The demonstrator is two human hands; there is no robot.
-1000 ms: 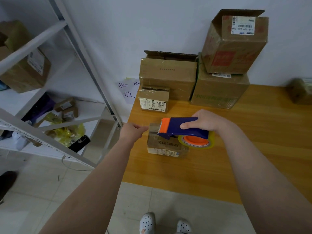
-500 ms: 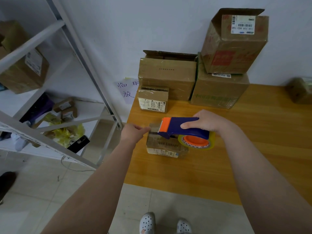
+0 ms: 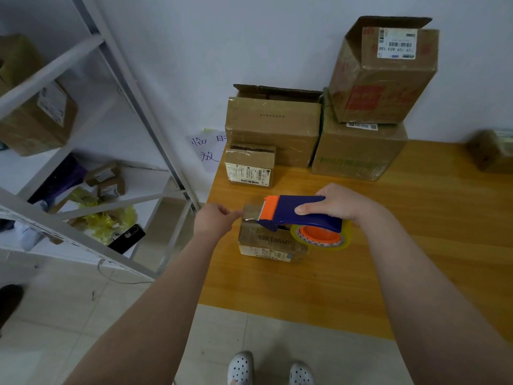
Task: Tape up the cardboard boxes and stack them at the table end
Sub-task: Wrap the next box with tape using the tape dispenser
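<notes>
1. Now, small box (image 3: pixel 273 241) (printed "XSHE LIBRARY") sits on the worktop (image 3: pixel 416 245), near its left front corner.
2. Over its top: tape dispenser (image 3: pixel 299 215); right hand (image 3: pixel 342 202) fingers clamped round the handle.
3. At the box's left edge, left hand (image 3: pixel 215 221) fingers pinch the tape end (image 3: pixel 251 215).
4. Behind, larger boxes (image 3: pixel 273 129) at the wall.
</notes>
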